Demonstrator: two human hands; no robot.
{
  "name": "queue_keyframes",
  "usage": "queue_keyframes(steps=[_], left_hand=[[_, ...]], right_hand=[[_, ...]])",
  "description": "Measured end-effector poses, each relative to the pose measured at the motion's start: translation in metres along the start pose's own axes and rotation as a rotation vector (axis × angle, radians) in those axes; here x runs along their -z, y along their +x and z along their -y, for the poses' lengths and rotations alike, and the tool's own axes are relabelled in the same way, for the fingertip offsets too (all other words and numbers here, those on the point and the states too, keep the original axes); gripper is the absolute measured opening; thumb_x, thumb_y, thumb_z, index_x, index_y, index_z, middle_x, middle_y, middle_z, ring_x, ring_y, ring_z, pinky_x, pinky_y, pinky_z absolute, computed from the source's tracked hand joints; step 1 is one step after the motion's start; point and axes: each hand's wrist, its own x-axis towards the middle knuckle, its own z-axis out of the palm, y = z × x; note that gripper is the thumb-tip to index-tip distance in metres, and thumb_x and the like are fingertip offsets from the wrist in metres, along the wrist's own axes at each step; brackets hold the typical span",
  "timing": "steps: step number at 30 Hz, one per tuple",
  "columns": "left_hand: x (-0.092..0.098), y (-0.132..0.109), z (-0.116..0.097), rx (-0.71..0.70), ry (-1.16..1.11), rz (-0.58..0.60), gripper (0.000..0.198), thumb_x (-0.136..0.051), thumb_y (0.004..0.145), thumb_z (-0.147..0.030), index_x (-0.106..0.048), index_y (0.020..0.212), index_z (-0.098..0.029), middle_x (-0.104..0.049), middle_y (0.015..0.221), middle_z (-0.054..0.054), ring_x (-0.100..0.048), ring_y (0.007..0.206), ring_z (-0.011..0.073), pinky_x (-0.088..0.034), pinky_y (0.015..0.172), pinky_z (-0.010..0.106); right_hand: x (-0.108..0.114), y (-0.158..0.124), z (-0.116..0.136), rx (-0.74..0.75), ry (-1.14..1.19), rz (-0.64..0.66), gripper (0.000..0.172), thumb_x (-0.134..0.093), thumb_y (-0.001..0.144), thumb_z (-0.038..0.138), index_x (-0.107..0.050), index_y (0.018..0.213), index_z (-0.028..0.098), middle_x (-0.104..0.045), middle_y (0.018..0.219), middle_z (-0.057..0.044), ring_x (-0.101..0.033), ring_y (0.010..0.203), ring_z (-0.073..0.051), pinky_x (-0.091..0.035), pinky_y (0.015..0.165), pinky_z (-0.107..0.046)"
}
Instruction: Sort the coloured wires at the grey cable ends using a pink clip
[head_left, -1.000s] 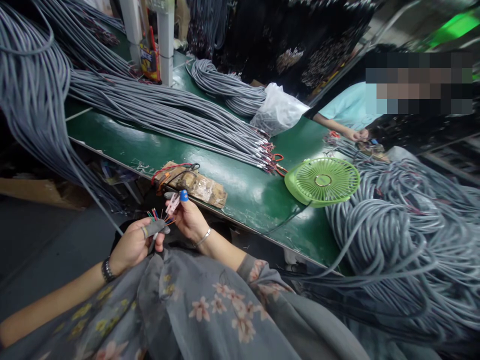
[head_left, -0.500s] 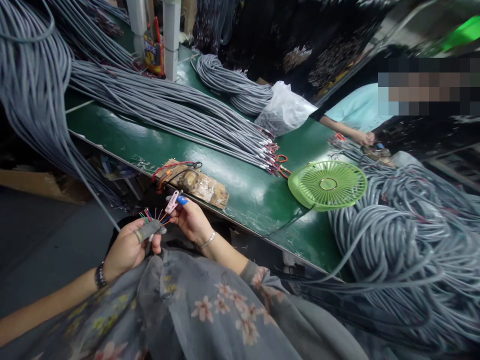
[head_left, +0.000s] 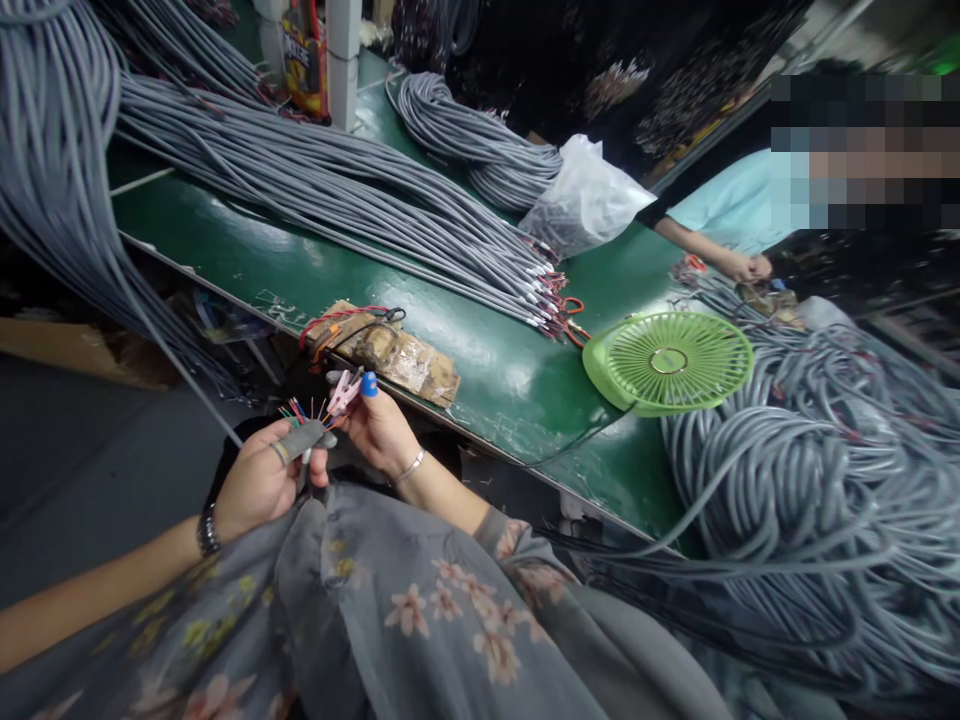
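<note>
A: State of hands?

B: Left hand (head_left: 262,480): thumb, grey-wrapped, pinched against the fingers on a bundle of coloured wires (head_left: 298,410). Right hand (head_left: 381,437): grasping a pale pink clip (head_left: 344,393), a blue cover (head_left: 368,384) on its thumb.

A: Governing relation?

B: Wires to clip. Wires stand out past the left thumb tip, pointing away from the body. Clip lies just to their right, on the left side of the right hand. Its long axis is oblique: near end toward the wires, far end toward the table (head_left: 495,378). Left hand nearer the wires, as it grips them; right fingertips just beside. Clip touching a wire: cannot tell.

A: Appearance?

B: Wires thin, splayed like a fan of bristles; green, blue, red and orange made out. Tips too small to judge. Clip slim, two-armed, a gap visible between the arms.

A: Surroundings?

B: Beyond the right hand, at the near edge, a taped block (head_left: 405,365). Farther off, long grey cables (head_left: 360,210).
</note>
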Motion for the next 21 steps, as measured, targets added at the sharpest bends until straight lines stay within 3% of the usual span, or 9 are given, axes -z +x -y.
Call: queue_keyframes(steps=[7,11,17,21], left_hand=[[0.001,-0.001,0.005,0.029,0.008,-0.032,0.031,-0.090,0.049,-0.034,-0.065,0.061,-0.019,-0.061,0.043,-0.002,-0.055,0.040,0.0133,-0.043,0.044,0.025],[0.000,-0.002,0.005,0.026,0.013,-0.060,0.031,-0.090,0.047,-0.035,-0.066,0.059,-0.019,-0.061,0.042,-0.002,-0.054,0.039,0.0125,-0.043,0.043,0.024],[0.004,-0.007,0.004,0.012,0.048,-0.106,0.030,-0.088,0.047,-0.037,-0.069,0.059,-0.018,-0.060,0.041,-0.002,-0.054,0.038,0.0126,-0.045,0.043,0.024],[0.011,-0.008,0.009,-0.030,0.133,-0.092,0.028,-0.086,0.051,-0.040,-0.069,0.059,-0.019,-0.062,0.044,-0.001,-0.056,0.040,0.0133,-0.047,0.046,0.025]], right_hand=[[-0.006,0.002,0.000,0.016,0.059,-0.079,0.043,-0.077,0.088,0.063,-0.072,0.083,0.020,-0.067,0.076,-0.003,-0.061,0.076,-0.017,-0.056,0.075,-0.031],[-0.003,-0.001,-0.002,-0.026,0.060,-0.069,0.046,-0.075,0.089,0.067,-0.072,0.086,0.021,-0.068,0.078,-0.003,-0.062,0.076,-0.017,-0.054,0.066,-0.027],[0.014,-0.007,0.001,-0.142,0.045,0.016,0.060,-0.064,0.090,0.077,-0.067,0.080,0.018,-0.066,0.073,-0.001,-0.058,0.064,-0.012,-0.053,0.058,-0.022],[0.029,-0.014,0.005,-0.203,-0.061,0.169,0.060,-0.071,0.085,0.076,-0.069,0.084,0.016,-0.069,0.077,-0.003,-0.060,0.065,-0.012,-0.056,0.060,-0.024]])
